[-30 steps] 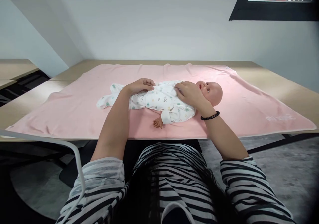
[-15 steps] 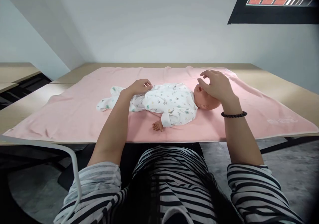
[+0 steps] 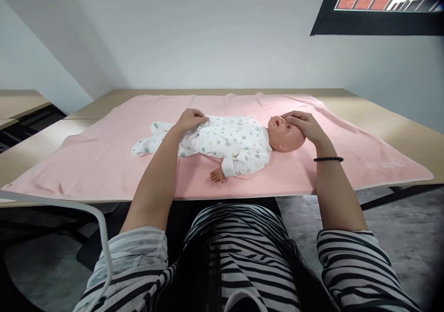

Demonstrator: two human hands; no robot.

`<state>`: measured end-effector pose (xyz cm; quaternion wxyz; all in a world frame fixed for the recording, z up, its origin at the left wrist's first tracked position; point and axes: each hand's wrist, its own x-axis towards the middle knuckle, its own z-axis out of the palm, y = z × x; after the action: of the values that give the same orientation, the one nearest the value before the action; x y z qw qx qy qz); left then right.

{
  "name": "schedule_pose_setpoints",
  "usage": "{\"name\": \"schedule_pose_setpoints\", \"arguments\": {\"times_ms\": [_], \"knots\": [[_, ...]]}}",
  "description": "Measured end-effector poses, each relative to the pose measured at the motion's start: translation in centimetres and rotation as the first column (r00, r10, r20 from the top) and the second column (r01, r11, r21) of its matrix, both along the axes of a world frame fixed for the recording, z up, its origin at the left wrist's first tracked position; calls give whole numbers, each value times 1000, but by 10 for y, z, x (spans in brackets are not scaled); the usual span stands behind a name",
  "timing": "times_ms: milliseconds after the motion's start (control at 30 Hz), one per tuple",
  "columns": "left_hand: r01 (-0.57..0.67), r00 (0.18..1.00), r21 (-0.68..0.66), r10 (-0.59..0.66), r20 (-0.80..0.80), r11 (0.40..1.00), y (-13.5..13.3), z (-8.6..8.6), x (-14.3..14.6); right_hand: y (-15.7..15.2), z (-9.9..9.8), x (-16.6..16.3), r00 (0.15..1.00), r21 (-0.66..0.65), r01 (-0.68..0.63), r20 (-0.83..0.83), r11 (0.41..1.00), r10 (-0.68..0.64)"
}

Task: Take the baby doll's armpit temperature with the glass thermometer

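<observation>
A baby doll lies on its back on a pink blanket, head to the right, in a white printed shirt and matching trousers. At the doll's waist, my left hand is closed, its curled fingers and thumb on the shirt's lower edge; the far fingertips are partly hidden. My right hand lies over the doll's forehead with the fingers stretched out, touching the head near the eyes. The doll's near hand rests palm up on the blanket.
The blanket covers most of a wooden table set against a pale wall. A grey curved tube stands by the near left edge. Another table is at far left, and a dark-framed window at upper right.
My right hand has come down from above the doll's face onto its forehead, so the eyes and mouth now show more. My left hand stays at the waist, shifted slightly.
</observation>
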<state>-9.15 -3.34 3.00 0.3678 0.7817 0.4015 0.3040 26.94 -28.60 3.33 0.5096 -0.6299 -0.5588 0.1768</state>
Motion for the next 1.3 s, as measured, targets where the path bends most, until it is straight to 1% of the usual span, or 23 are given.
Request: {"name": "schedule_pose_setpoints", "arguments": {"times_ms": [67,167,233,300,333,400,433,500,567,700,800,867,933,1000,1067,1133,1167,1233,1300], "knots": [[-39,998,-9,39,45,999,2,0,0,0,-1,0,1000,21,-5,3,1000,5],[-130,987,0,129,95,992,1,2,3,-1,-3,0,1000,37,-23,15,999,22],[-188,980,36,185,71,982,-1,4,6,-1,-3,0,999,52,-32,38,998,30],[-234,972,126,236,-2,964,-4,3,8,-1,-4,0,998,75,-32,60,997,28],[-241,966,184,254,-51,953,-5,1,9,-1,-5,-1,997,84,-36,68,996,30],[-215,948,274,268,-171,937,-7,-4,11,-3,-7,0,996,99,-49,85,994,40],[-189,937,290,261,-234,938,-8,-6,12,-4,-8,0,994,105,-58,94,993,49],[-150,913,274,240,-331,950,-8,-11,14,-7,-10,1,993,121,-71,106,990,58],[-142,896,261,236,-377,955,-7,-14,15,-10,-13,2,993,141,-64,103,988,49],[-153,885,297,264,-383,943,-7,-16,17,-13,-19,5,995,182,-83,77,980,70],[-136,884,313,258,-391,940,-7,-18,17,-11,-27,9,994,206,-93,-41,974,104],[-113,880,332,249,-403,936,-9,-18,18,-7,-33,10,986,219,-65,-133,974,95],[-99,875,353,250,-414,930,-10,-19,18,-4,-38,9,980,233,-31,-186,972,75],[-95,869,371,259,-422,924,-11,-20,18,-2,-42,6,962,230,-28,-259,973,89],[-92,864,384,265,-428,919,-11,-21,18,-2,-44,3,896,189,-81,-416,979,154],[-86,864,389,263,-430,917,-11,-21,18,-2,-44,0,792,143,-141,-578,980,198],[-84,864,390,262,-430,917,-11,-21,18,-2,-43,0,747,123,-156,-635,980,198],[-81,866,388,257,-428,918,-11,-21,17,-2,-43,0,700,87,-154,-694,984,171],[-79,868,384,252,-427,920,-12,-21,17,-2,-43,1,669,59,-154,-728,986,148]]}}
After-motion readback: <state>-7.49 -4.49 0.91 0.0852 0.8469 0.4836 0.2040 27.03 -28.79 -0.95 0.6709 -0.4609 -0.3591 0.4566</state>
